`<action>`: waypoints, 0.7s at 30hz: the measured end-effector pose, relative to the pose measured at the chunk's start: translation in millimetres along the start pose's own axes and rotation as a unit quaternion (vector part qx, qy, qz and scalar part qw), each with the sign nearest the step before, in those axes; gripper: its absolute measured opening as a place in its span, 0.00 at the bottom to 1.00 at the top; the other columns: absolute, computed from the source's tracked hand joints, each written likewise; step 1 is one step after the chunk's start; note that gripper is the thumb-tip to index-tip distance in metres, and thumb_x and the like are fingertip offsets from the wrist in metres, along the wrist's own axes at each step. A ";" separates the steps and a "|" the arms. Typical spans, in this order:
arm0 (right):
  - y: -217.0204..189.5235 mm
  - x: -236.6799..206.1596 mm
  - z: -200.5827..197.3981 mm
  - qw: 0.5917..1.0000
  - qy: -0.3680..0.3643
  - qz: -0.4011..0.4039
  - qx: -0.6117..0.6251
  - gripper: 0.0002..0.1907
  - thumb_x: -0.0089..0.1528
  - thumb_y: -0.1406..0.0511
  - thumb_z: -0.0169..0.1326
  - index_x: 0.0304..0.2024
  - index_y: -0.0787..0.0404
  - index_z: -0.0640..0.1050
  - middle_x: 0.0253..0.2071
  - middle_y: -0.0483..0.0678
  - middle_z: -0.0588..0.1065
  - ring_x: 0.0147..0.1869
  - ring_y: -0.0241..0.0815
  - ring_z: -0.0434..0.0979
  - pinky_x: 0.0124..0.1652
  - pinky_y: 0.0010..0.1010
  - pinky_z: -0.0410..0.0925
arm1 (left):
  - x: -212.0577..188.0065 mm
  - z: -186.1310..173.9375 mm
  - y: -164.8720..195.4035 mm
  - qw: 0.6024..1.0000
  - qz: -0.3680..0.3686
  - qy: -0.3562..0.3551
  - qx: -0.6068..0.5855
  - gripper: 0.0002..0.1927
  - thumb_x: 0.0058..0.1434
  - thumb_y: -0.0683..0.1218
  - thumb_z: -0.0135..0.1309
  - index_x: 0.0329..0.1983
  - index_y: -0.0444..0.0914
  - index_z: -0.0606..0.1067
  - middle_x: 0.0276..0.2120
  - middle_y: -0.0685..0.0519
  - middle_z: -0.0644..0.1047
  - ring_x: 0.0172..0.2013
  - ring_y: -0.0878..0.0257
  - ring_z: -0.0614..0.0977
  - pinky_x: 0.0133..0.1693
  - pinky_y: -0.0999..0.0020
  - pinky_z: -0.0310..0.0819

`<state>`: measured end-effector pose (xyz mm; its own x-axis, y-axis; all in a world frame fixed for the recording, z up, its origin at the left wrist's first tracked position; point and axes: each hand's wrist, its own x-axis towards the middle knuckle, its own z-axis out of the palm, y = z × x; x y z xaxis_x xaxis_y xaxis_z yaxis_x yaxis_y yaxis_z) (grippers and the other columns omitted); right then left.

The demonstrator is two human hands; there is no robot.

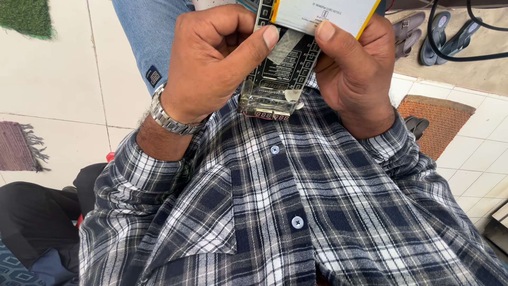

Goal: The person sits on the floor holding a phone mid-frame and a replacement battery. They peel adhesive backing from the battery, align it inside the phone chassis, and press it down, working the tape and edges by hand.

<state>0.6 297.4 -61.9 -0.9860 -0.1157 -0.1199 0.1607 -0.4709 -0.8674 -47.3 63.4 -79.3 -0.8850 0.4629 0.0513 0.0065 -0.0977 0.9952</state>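
While two hands grip one circuit board (280, 79), one pale, perhaps battery, pack (323, 15) tops it.

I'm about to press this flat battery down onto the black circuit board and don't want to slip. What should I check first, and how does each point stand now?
1. Left hand grips the black circuit board: ok, fingers wrap its left edge.
2. Right hand supports the other side: ok, it holds the right edge.
3. Both thumbs on the flat battery: ok, each thumb tip presses its lower edge.
4. Battery lined up with the board's contacts: cannot tell, the top is cut off by the picture's edge.
5. Small display at the board's lower end uncovered: ok, no finger hides it.
6. Wristwatch away from the board: ok, it sits apart on the left wrist.
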 end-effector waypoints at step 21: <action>-2.9 3.8 -6.7 0.998 0.022 0.041 0.048 0.07 0.75 0.71 0.54 0.53 0.69 0.78 0.53 0.53 0.80 0.58 0.40 0.81 0.61 0.33 0.74 | 3.3 0.7 19.3 0.993 -0.096 0.033 -0.057 0.07 0.74 0.40 0.57 0.42 0.30 0.79 0.29 0.59 0.76 0.29 0.76 0.71 0.31 0.79 0.62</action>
<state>-3.9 304.2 -63.1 -0.9700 -0.1193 -0.2117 0.2423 -0.5425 -0.8043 -49.9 63.6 -59.9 -0.8933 0.4247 -0.1470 -0.2143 -0.1149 0.9700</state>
